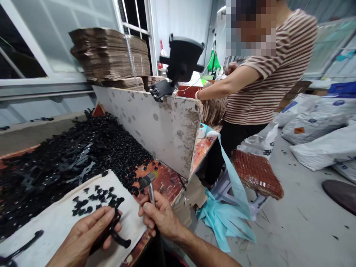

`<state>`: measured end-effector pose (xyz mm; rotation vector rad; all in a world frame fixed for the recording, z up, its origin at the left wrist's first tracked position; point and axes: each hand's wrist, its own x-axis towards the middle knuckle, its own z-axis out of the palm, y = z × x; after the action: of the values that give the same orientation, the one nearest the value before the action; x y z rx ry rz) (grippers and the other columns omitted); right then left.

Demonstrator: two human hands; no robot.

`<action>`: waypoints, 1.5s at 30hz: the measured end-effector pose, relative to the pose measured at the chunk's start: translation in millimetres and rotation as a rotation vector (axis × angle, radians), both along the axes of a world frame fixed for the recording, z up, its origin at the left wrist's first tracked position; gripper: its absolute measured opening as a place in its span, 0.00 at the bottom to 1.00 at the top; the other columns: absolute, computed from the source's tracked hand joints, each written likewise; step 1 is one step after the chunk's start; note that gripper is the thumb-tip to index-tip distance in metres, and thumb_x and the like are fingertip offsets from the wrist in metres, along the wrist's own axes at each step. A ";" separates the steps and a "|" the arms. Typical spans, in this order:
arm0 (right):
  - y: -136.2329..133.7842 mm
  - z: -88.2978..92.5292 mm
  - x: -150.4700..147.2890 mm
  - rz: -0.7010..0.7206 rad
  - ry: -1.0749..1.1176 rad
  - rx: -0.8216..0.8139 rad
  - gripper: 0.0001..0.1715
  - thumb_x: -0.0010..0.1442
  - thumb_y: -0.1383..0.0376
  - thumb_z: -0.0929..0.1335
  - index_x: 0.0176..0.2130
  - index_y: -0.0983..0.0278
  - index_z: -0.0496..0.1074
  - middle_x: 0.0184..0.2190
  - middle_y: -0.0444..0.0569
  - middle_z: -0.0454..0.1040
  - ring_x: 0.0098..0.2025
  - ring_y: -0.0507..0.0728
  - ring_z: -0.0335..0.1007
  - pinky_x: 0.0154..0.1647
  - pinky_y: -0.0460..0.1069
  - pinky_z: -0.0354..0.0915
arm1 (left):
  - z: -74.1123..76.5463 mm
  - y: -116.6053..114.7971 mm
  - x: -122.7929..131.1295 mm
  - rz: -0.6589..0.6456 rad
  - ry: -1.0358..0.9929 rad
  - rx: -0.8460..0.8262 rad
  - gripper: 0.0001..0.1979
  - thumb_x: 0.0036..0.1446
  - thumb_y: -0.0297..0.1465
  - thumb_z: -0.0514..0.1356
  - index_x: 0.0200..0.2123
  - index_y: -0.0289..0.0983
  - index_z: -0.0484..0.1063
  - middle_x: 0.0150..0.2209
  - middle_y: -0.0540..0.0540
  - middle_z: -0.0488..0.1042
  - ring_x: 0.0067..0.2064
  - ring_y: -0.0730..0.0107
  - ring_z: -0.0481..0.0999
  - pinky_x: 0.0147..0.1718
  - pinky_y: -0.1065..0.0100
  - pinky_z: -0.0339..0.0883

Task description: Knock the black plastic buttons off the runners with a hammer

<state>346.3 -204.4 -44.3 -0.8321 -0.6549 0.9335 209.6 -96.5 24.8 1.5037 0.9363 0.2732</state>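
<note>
Here, right hand [161, 217], hammer [148, 182], left hand [83, 237], sprue [121, 241]

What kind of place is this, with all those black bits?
It looks like a factory workshop. A big heap of black moulded parts covers the workbench, flattened cardboard is stacked by the window, and full white sacks lie on the floor.

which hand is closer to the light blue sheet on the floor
Right. The right hand is just left of the light blue sheet; the left hand is farther left, over the white cloth.
</note>
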 end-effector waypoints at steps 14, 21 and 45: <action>-2.4 -11.3 -6.3 0.010 0.050 -0.061 0.14 0.57 0.56 0.73 0.37 0.62 0.71 0.27 0.41 0.71 0.16 0.43 0.54 0.11 0.39 0.56 | 10.4 47.8 -56.1 0.165 0.025 0.058 0.29 0.34 0.53 0.68 0.26 0.34 0.68 0.26 0.45 0.77 0.18 0.78 0.67 0.19 0.73 0.60; -1.8 -10.0 -7.4 -0.003 0.007 -0.086 0.10 0.58 0.58 0.73 0.37 0.60 0.73 0.26 0.41 0.72 0.16 0.44 0.55 0.11 0.39 0.57 | 2.9 52.9 -59.3 0.014 0.008 -0.028 0.25 0.41 0.51 0.67 0.26 0.33 0.68 0.26 0.47 0.75 0.15 0.82 0.63 0.13 0.76 0.52; -1.5 -8.1 -8.2 -0.022 -0.009 -0.117 0.07 0.58 0.59 0.73 0.37 0.59 0.75 0.25 0.42 0.71 0.15 0.44 0.54 0.11 0.39 0.57 | -3.0 61.6 -69.7 -0.044 0.037 0.087 0.21 0.51 0.48 0.63 0.26 0.37 0.64 0.25 0.49 0.74 0.16 0.82 0.60 0.16 0.75 0.47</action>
<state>338.1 -205.9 -52.4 -0.9464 -0.6016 0.9556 139.9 -34.9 21.9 1.6124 0.9300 0.2582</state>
